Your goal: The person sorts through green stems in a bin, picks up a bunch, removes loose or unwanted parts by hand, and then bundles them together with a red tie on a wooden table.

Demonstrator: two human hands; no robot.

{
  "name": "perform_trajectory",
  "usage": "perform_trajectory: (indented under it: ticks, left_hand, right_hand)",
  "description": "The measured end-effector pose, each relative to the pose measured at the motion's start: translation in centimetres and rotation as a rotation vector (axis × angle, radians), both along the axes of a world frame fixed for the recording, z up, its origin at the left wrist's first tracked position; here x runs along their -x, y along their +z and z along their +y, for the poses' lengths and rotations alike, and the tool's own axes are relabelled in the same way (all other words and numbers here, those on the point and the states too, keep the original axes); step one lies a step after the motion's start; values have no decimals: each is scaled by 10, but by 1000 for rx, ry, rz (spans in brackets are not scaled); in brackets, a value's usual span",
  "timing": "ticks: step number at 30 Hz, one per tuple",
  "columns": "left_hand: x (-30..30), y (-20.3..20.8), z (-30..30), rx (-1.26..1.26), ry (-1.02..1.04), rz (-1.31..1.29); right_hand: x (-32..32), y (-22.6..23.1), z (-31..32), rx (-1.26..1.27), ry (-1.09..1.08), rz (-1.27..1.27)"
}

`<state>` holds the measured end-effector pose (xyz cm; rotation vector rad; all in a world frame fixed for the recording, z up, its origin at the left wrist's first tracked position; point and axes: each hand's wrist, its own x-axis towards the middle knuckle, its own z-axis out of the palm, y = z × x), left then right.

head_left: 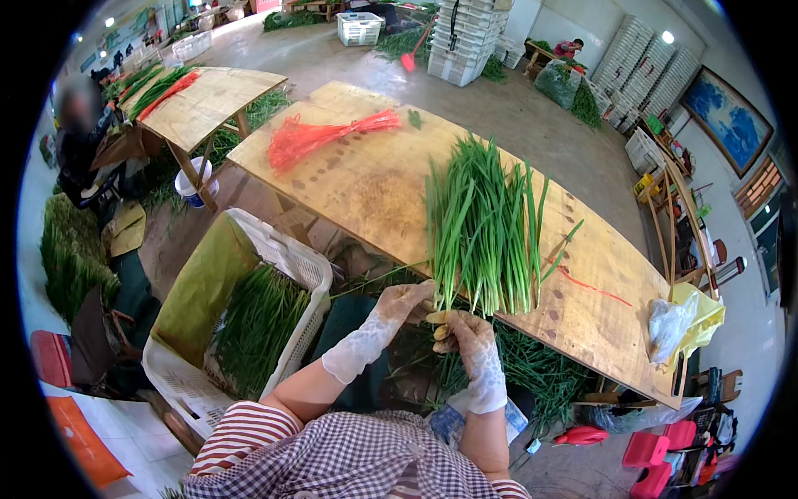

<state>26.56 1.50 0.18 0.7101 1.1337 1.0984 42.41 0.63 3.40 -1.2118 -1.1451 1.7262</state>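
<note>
A loose bundle of green garlic chives lies on the wooden table, its pale stem ends toward me at the near edge. Both my hands wear stained, pale patterned gloves. My left hand is closed at the left of the stem ends; what its fingertips hold, if anything, is hidden. Just right of it, my right hand pinches the lower ends of a few stems between thumb and fingers. The two hands almost touch, in front of the table edge.
Red mesh netting lies farther left on the table, and a red strip to the right. A white crate with chives and yellow cloth stands at my left. Plastic bags hang at the table's right end. Loose greens lie below.
</note>
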Motion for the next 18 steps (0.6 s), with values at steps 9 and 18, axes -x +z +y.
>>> perform_trajectory:
  ticks: [9, 18]
  left_hand:
    - [-10, -14, 5, 57, -40, -163]
    - [-18, -17, 10, 123, -26, -148]
  right_hand:
    - [15, -25, -7, -13, -215, -85]
    - [15, -42, -6, 18, -303, 10]
